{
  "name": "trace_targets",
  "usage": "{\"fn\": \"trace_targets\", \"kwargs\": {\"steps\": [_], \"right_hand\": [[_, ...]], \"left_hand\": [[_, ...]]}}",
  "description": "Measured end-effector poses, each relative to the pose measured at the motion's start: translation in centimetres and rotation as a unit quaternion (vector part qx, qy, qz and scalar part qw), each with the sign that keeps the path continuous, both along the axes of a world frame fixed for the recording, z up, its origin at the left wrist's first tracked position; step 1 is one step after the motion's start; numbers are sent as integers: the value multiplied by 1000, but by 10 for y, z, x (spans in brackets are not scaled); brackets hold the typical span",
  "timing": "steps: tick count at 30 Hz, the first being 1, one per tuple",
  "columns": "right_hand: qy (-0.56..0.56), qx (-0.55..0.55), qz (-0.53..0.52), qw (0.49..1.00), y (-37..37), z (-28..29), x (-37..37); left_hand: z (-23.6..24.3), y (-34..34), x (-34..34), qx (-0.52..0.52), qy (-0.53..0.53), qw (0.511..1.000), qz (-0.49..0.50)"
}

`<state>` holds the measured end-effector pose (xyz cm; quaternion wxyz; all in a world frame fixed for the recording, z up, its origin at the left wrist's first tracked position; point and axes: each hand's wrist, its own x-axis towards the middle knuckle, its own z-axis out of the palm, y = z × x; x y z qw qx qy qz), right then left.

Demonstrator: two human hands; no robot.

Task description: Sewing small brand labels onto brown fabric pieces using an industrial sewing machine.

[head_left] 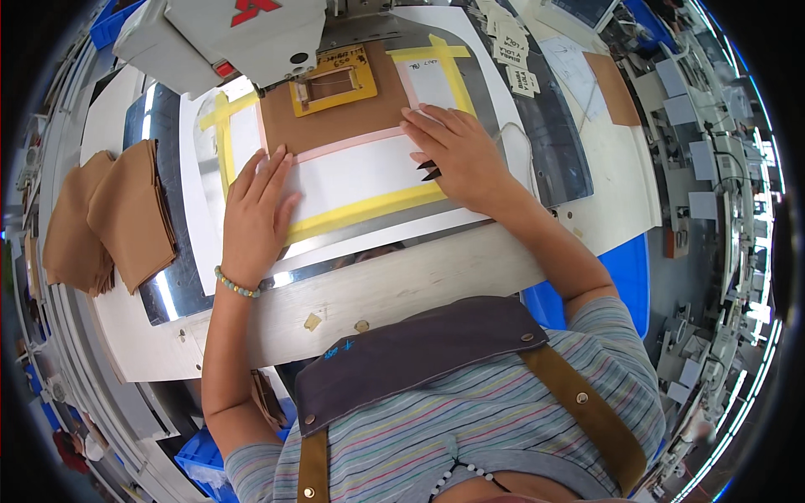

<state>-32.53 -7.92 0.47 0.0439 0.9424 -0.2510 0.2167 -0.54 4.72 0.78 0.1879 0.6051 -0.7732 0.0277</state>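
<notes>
A brown fabric panel [335, 127] lies in a white template sheet [360, 180] edged with pink strips and yellow tape. My left hand [258, 210] rests with fingers stretched out on the panel's lower left corner. At its right edge, the index and middle fingers of my right hand [459, 155] press down. Tucked in that hand's palm is a small black two-pointed tool [428, 171], tweezers or thread snips; the rest of it is hidden. A yellow rectangular frame [369, 81] with handwriting sits on the panel below the sewing machine head [226, 42].
Stacked brown fabric pieces [134, 214] lie on the left of the table. Several cream tags [510, 46] are at the far right, near a paper sheet [572, 75] and another brown piece [612, 88]. A blue bin [627, 281] stands beside the table's right end.
</notes>
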Motion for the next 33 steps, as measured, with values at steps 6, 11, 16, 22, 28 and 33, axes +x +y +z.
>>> {"fn": "trace_targets", "kwargs": {"steps": [6, 11, 16, 22, 28, 33], "right_hand": [[-4, 48, -15, 999, 1, -3, -2], [-7, 49, -23, 998, 2, 1, 1], [28, 55, -28, 998, 2, -1, 1], [-18, 84, -36, 996, 2, 0, 0], [-11, 79, -22, 997, 4, 4, 0], [-26, 86, -9, 996, 3, 5, 7]], "left_hand": [[-3, 1, -2, 11, 13, 1000, 12], [-4, 3, 0, -18, -6, 1000, 19], [-7, 4, 3, -9, 10, 1000, 22], [2, 3, 0, -29, 28, 999, 20], [-4, 2, 3, -27, 40, 999, 10], [-4, 5, 7, -48, 12, 998, 38]]}}
